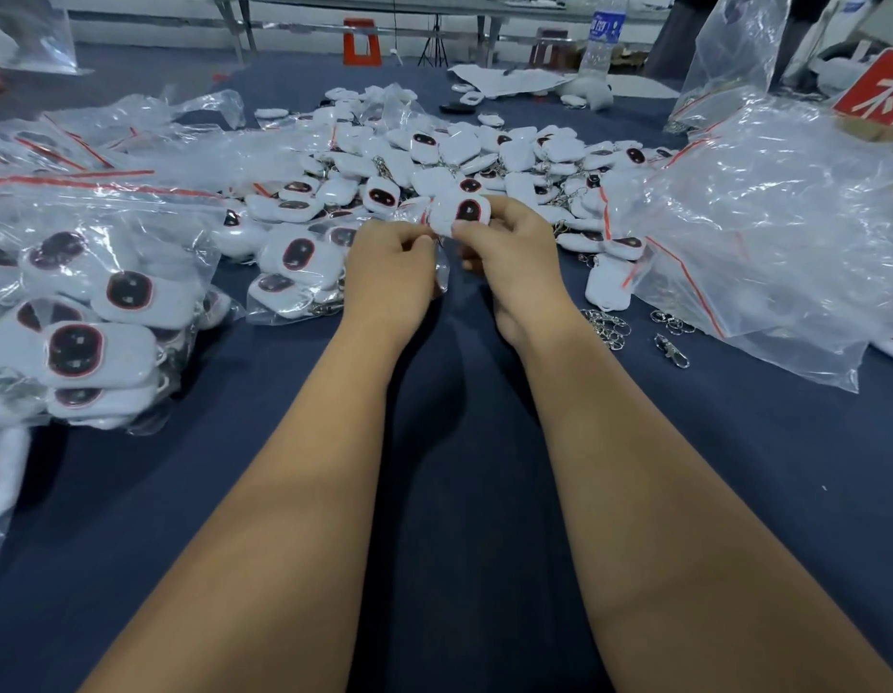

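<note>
Both hands are meeting over the dark blue cloth-covered counter (pixel 459 492), holding up a small white padded rectangular charm with a dark, red-rimmed oval face (pixel 462 211) just above the cloth. The left hand (pixel 389 270) is pinching the charm's left edge with curled fingertips. The right hand (pixel 517 252) is gripping its right side, the thumb lying along the lower edge and the fingers curling behind. At twelve o'clock from the hands a loose heap of the same white charms (pixel 434 157) is spreading across the counter. At nine o'clock, clear plastic bags stuffed with charms (pixel 99 312) are lying stacked. At three o'clock, crumpled empty clear bags with red seal strips (pixel 784 217) are piling up, and at four o'clock silver metal key-ring clasps (pixel 677 350) are lying loose on the cloth.
</note>
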Available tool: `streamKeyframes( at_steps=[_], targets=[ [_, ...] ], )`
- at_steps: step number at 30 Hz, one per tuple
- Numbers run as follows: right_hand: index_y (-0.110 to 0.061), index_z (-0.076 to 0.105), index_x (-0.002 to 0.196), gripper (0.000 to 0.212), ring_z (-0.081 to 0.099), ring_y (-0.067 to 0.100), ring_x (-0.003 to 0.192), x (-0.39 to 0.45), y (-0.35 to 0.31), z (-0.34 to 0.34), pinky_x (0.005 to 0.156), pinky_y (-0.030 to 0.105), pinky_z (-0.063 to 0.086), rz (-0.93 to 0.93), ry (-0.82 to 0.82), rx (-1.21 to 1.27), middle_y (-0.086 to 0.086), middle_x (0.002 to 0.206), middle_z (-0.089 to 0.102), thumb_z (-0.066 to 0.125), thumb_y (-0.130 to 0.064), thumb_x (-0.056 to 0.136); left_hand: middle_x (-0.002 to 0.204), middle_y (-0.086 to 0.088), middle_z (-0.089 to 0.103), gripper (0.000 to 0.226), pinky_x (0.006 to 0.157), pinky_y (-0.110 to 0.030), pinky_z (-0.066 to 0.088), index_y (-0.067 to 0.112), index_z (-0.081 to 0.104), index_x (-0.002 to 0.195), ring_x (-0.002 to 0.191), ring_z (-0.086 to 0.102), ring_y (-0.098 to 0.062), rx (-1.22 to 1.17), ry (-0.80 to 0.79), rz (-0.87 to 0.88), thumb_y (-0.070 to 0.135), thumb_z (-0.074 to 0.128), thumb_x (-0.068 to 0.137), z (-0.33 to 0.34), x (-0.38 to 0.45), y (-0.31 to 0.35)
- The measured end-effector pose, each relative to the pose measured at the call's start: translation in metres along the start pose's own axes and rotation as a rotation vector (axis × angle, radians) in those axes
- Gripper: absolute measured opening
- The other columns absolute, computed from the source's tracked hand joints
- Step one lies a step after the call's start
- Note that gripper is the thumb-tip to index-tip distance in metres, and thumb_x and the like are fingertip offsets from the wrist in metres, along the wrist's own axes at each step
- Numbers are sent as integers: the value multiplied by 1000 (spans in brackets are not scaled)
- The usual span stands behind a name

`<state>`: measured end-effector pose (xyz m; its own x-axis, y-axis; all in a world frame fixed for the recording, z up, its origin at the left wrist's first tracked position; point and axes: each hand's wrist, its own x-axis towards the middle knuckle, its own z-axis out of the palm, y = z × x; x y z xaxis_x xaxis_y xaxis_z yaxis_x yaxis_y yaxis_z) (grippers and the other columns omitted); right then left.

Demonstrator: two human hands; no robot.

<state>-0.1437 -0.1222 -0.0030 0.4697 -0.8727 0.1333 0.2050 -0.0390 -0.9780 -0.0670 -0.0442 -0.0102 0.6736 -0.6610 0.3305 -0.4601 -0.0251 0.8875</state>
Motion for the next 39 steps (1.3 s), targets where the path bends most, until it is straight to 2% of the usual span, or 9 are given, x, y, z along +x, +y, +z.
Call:
streamKeyframes(
  at_steps=[4,9,12,15,19,25,30,33,39],
  targets=[
    [-16,51,63,30,47,11,58,2,-2,-2,57,22,42,33,11,19,-2,59,50,63,-5,87,63,-9,45,19,57,-28,30,-1,52,68,58,38,-15,-48,1,-37,2,44,85,0,0,1],
    [-4,66,91,8,58,26,82,1,1,3,85,50,52,47,-74,66,16,89,64,58,-7,93,67,0,63,43,57,-21,44,29,65,59,60,53,-7,-168,32,-73,2,45,86,-2,0,2],
    [-1,67,102,15,61,21,83,1,4,2,80,39,52,-4,-112,-20,12,92,69,55,1,92,67,8,49,35,52,-8,34,27,54,67,52,44,4,-191,78,-66,2,45,89,-2,2,4],
    [-7,63,102,21,63,6,72,2,3,2,64,20,50,-20,-123,-54,2,88,69,55,7,90,75,2,48,31,55,-12,34,23,54,71,60,41,-2,-236,106,-84,2,46,91,-2,4,5],
    [-13,57,112,33,66,15,84,0,1,5,78,29,55,14,-122,-71,3,94,71,58,7,86,77,-10,54,25,68,-28,37,-6,67,83,72,46,-17,-324,45,-104,5,45,89,-3,3,4],
    [-15,63,102,35,57,8,59,-4,-4,5,56,18,49,-10,-156,-161,-5,65,63,56,11,80,66,-11,46,21,64,-33,36,3,53,68,59,45,-17,-333,48,-154,10,47,87,-2,4,3],
    [-16,64,101,35,54,5,50,-7,-7,5,48,16,44,17,-174,-119,-4,61,61,54,12,80,70,-15,49,27,66,-35,37,-15,49,78,66,45,-22,-316,-7,-131,12,46,81,-2,4,1],
    [-20,65,93,31,47,3,44,-6,-8,6,45,16,38,16,-170,-141,-9,55,55,52,6,83,67,-13,49,24,66,-34,38,-10,52,75,64,46,-21,-293,-5,-123,12,46,81,-3,3,1],
    [-26,66,83,26,41,10,53,-6,-8,6,44,16,35,18,-167,-136,1,73,54,52,-6,91,52,0,42,29,62,-35,39,17,49,55,58,45,-19,-267,9,-148,6,45,81,-4,3,3]
  ],
)
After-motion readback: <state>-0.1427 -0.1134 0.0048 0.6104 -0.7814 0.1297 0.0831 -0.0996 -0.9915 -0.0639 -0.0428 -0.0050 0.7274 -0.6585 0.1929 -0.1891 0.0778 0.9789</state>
